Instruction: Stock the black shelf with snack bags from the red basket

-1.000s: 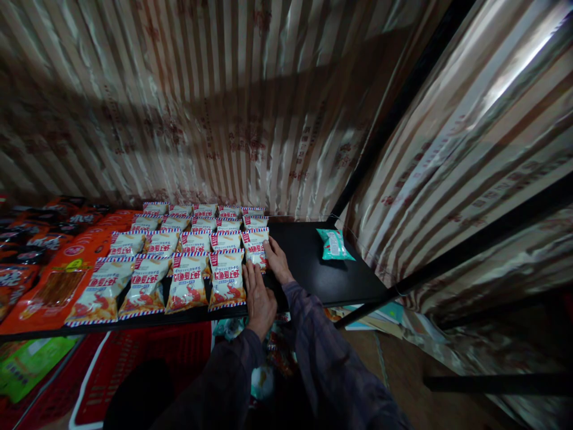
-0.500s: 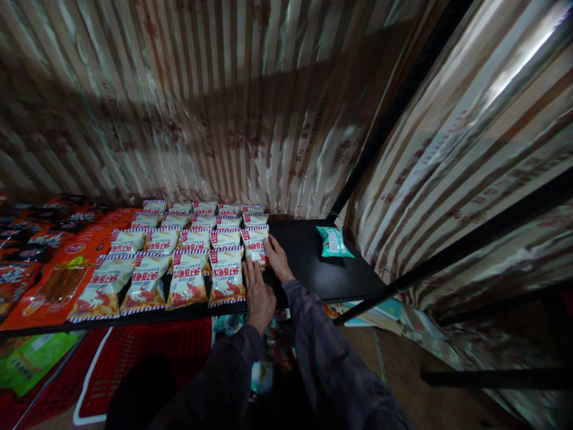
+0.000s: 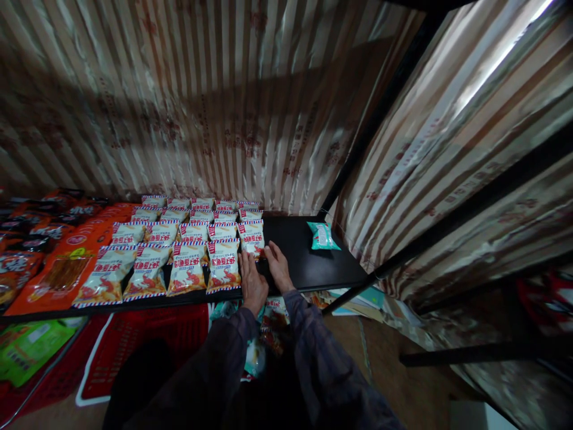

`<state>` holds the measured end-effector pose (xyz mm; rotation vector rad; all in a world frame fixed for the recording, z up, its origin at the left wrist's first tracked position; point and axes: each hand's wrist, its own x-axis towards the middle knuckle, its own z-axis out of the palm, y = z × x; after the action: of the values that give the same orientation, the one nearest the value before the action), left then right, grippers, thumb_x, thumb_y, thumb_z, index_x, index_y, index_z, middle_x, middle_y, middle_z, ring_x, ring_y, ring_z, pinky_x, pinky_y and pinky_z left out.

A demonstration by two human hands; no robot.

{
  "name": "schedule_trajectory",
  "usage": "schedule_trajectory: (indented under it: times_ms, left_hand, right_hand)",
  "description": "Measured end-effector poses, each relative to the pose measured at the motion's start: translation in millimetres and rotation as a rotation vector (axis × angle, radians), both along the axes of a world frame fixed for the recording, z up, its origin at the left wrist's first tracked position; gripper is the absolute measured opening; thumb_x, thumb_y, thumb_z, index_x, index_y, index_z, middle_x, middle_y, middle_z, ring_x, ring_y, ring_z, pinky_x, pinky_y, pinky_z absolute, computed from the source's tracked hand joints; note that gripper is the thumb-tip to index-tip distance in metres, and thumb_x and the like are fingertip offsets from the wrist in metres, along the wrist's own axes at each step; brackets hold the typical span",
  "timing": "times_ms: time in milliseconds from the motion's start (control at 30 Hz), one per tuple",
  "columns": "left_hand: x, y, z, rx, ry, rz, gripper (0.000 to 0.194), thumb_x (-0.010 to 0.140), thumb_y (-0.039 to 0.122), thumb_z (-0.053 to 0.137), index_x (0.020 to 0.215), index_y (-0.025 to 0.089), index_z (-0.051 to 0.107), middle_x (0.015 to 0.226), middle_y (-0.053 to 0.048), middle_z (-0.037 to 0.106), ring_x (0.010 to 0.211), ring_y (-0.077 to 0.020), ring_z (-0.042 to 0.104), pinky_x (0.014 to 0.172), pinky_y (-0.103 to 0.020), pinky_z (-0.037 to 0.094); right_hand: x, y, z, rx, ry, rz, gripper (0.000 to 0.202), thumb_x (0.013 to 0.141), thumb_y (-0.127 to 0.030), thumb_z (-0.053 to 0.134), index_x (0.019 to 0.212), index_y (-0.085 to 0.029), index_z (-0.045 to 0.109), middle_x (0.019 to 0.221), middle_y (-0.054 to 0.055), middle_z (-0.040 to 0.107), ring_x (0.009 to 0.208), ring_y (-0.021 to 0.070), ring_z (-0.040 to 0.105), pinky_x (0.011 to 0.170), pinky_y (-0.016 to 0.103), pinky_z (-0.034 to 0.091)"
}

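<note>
Shrimp-snack bag (image 3: 252, 237), one: right end of its row on the black shelf (image 3: 316, 269), long axis running away from me, just ahead of my hands. Left hand (image 3: 254, 285): nearer, flat, fingers extended, grasping nothing, fingertips at its near edge. Right hand (image 3: 279, 269): open, empty, by its right near corner. Teal packet (image 3: 323, 236): farther right.

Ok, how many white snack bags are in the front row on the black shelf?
4, along the front of the shelf, left to right: the leftmost bag beside the orange packet, the second bag, the third bag, and the rightmost bag by the left hand. None looks hidden.
</note>
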<state>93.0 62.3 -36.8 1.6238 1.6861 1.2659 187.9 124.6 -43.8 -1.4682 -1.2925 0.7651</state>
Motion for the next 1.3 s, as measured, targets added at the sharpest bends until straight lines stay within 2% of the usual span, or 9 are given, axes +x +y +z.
schedule_trajectory:
  times_ms: [300, 533, 733, 867, 967, 1100, 1200, 1267, 1300]
  left_hand:
    - [0, 5, -6.7, 0.001, 0.046, 0.005, 0.070, 0.067, 0.002, 0.041, 0.136, -0.003, 0.034, 0.151, -0.020, 0.019, 0.142, -0.0244, 0.005, 0.117, -0.039, 0.011]
    - [1, 7, -15.4, 0.078, 0.008, 0.006, 0.071, 0.066, 0.001, 0.041, 0.137, 0.002, 0.034, 0.152, -0.018, 0.018, 0.142, -0.0249, 0.004, 0.117, -0.043, 0.013]
    - [-7, -4, -9.7, 0.190, -0.008, -0.067, 0.069, 0.068, 0.000, 0.039, 0.136, 0.007, 0.035, 0.152, -0.015, 0.020, 0.142, -0.0243, 0.005, 0.117, -0.046, 0.014]
    - [-24, -37, -14.7, 0.265, 0.051, -0.255, 0.056, 0.072, 0.002, 0.038, 0.127, 0.011, 0.048, 0.149, -0.013, 0.029, 0.141, -0.0215, 0.016, 0.115, -0.045, 0.022]
    - [-50, -78, -33.7, 0.228, 0.081, -0.338, 0.045, 0.075, 0.004, 0.037, 0.114, 0.015, 0.057, 0.140, -0.011, 0.045, 0.135, -0.0195, 0.033, 0.111, -0.044, 0.031]
    - [-87, -133, -55.2, -0.024, 0.056, -0.345, 0.036, 0.074, 0.007, 0.041, 0.099, 0.019, 0.064, 0.120, -0.009, 0.063, 0.114, -0.0195, 0.057, 0.100, -0.041, 0.044]
    - [-104, -163, -37.9, -0.195, -0.029, -0.388, 0.032, 0.075, 0.011, 0.043, 0.095, 0.021, 0.066, 0.101, -0.006, 0.070, 0.097, -0.0184, 0.064, 0.093, -0.037, 0.049]
    - [-109, -179, -9.8, -0.197, -0.140, -0.404, 0.026, 0.079, 0.019, 0.046, 0.092, 0.021, 0.067, 0.101, -0.006, 0.070, 0.100, -0.0199, 0.062, 0.093, -0.038, 0.049]
    - [-112, -185, 6.0, -0.187, -0.212, -0.423, 0.023, 0.082, 0.024, 0.047, 0.092, 0.021, 0.068, 0.102, -0.006, 0.069, 0.101, -0.0210, 0.062, 0.092, -0.038, 0.049]
  right_hand:
    - [-3, -17, 7.1, -0.056, -0.099, 0.006, 0.049, 0.082, -0.051, 0.050, 0.122, -0.023, 0.058, 0.123, 0.006, 0.062, 0.115, 0.0219, 0.056, 0.102, 0.037, 0.039]
    - [-2, -19, 6.0, -0.024, -0.151, 0.019, 0.049, 0.083, -0.051, 0.048, 0.121, -0.022, 0.058, 0.125, 0.007, 0.061, 0.116, 0.0215, 0.055, 0.102, 0.039, 0.039]
    - [-5, -26, 11.7, 0.047, -0.053, -0.003, 0.042, 0.082, -0.045, 0.052, 0.116, -0.021, 0.061, 0.118, 0.007, 0.065, 0.110, 0.0211, 0.059, 0.097, 0.038, 0.044]
    - [-15, -63, 21.2, 0.173, -0.032, -0.042, 0.038, 0.084, -0.039, 0.050, 0.115, -0.020, 0.061, 0.117, 0.008, 0.065, 0.108, 0.0202, 0.059, 0.098, 0.037, 0.043]
    - [-28, -113, 23.2, 0.257, -0.073, -0.034, 0.034, 0.087, -0.034, 0.047, 0.113, -0.019, 0.061, 0.116, 0.008, 0.065, 0.108, 0.0200, 0.058, 0.098, 0.037, 0.042]
    - [-46, -181, -1.6, 0.193, -0.119, 0.081, 0.030, 0.086, -0.031, 0.046, 0.107, -0.020, 0.064, 0.109, 0.007, 0.068, 0.106, 0.0203, 0.060, 0.096, 0.037, 0.044]
    - [-57, -212, -31.5, -0.051, -0.118, 0.111, 0.029, 0.081, -0.031, 0.048, 0.100, -0.020, 0.067, 0.103, 0.008, 0.070, 0.100, 0.0241, 0.064, 0.091, 0.041, 0.047]
    - [-64, -223, -39.3, -0.216, -0.093, 0.137, 0.024, 0.078, -0.032, 0.053, 0.088, -0.019, 0.070, 0.089, 0.009, 0.072, 0.087, 0.0265, 0.067, 0.084, 0.042, 0.051]
    - [-68, -228, -36.0, -0.218, -0.087, 0.136, 0.022, 0.077, -0.033, 0.055, 0.082, -0.018, 0.071, 0.082, 0.010, 0.072, 0.082, 0.0273, 0.068, 0.079, 0.042, 0.053]
